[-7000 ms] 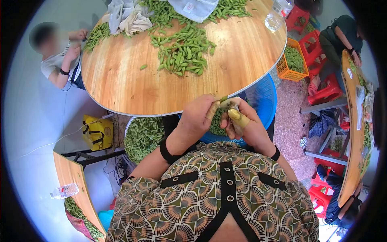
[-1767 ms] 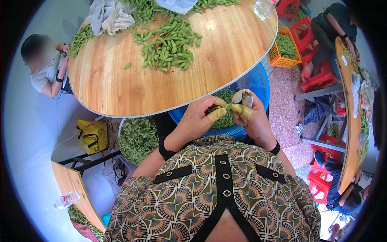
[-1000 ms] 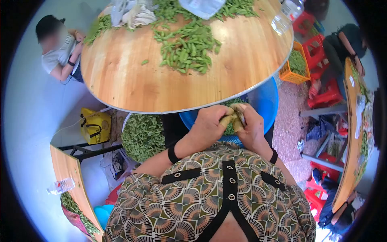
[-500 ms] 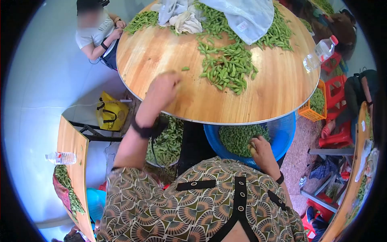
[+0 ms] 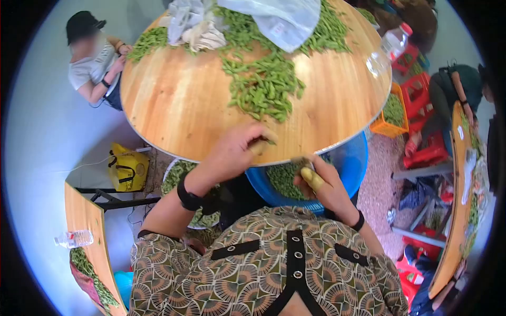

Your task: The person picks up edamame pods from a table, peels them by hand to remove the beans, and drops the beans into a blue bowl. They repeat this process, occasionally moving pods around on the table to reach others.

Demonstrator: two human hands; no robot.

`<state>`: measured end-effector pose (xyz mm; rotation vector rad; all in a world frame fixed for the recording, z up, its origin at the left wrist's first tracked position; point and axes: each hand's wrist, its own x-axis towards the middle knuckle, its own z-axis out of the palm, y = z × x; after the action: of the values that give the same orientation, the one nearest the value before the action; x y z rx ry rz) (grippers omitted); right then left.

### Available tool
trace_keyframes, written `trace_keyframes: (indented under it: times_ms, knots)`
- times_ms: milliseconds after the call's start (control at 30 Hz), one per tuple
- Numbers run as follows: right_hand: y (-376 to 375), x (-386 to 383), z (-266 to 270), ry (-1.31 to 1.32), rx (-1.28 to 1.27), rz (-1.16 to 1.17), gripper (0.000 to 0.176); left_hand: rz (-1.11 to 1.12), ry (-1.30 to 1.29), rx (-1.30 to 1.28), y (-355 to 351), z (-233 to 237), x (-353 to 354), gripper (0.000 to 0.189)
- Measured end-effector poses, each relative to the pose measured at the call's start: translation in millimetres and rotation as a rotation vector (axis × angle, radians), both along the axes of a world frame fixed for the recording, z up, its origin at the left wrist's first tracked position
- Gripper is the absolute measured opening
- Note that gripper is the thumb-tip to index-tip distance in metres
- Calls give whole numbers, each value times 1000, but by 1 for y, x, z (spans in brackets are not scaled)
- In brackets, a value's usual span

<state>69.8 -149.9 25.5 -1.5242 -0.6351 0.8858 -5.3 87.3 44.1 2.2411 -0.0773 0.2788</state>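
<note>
Left hand [image 5: 229, 152] has drawn back near the right hand [image 5: 329, 187], fingers pinching an apparent green pod [image 5: 271, 142]; right part-curled, contents unclear; pod pile [image 5: 263, 87] upper centre, blue basin [image 5: 358, 158] lower centre-right.

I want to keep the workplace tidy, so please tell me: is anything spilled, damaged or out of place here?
A crumpled pale scrap lies on the speckled floor at the right, probably dropped litter. The green pods spread loosely on the round table look like a working pile, not a spill. I see no damage.
</note>
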Motion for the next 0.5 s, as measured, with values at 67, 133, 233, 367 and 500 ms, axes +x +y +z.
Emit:
trace_keyframes:
  times_ms: [67, 133, 233, 367, 500]
  knots:
    - [4, 0, 1, 88, 37, -22, 28, -71, 15, -59, -22, -5, 4, 15]
    - [1, 1, -5, 60, 25, -15, 30, -83, 101, -115, -34, -11, 6, 14]
    - [-2, -1, -6, 15, 8, -8, 30, -32, 165, -235, -42, -12, 9, 15]
    - [-5, 0, -2, -49, -34, -11, 27, -52, 189, -250, -46, -9, 12, 17]
    - [-7, 3, -1, -65, -35, 3, 25, -106, 163, -231, -46, -10, 13, 17]
